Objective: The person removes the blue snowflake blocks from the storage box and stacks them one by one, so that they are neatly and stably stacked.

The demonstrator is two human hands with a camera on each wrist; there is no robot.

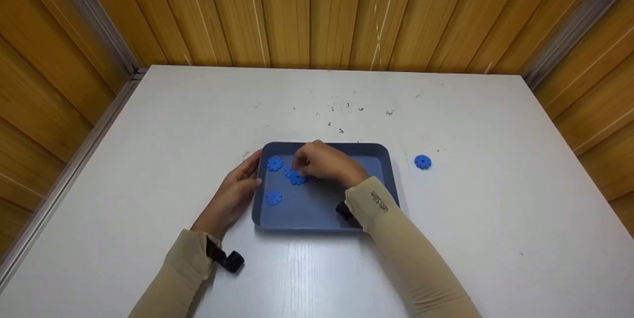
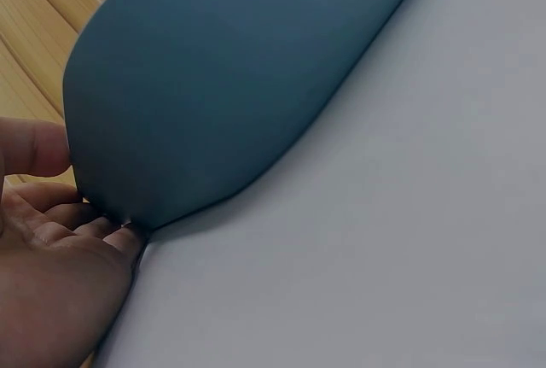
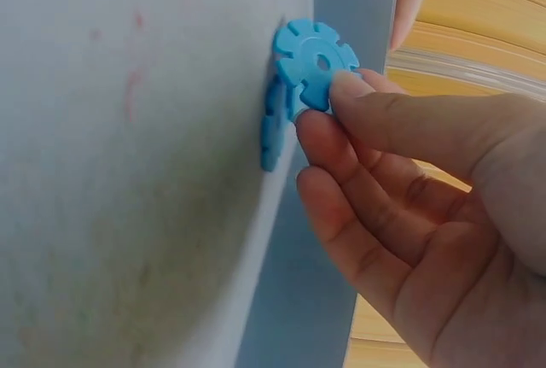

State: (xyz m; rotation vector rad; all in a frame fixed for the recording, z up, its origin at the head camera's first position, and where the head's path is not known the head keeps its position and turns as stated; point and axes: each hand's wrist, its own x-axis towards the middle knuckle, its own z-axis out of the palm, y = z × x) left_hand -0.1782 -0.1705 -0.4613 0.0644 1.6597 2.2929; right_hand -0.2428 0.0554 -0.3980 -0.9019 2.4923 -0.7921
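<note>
Your right hand (image 1: pixel 326 161) pinches a blue disc (image 3: pixel 299 56) by its edge, tilted beside a flatter disc (image 3: pixel 271 125) in the left half of the tray (image 1: pixel 307 214); your left hand (image 1: pixel 237 190) rests against its left side. Nearer your right hand, another disc (image 1: pixel 423 162) lies on the desk (image 1: pixel 470 234), right of the tray.

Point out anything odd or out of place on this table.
One blue notched disc lies alone on the white tabletop, right of the tray, while other discs lie inside it. Beyond the tray, small dark marks dot the tabletop, perhaps scuffs or chips.
</note>
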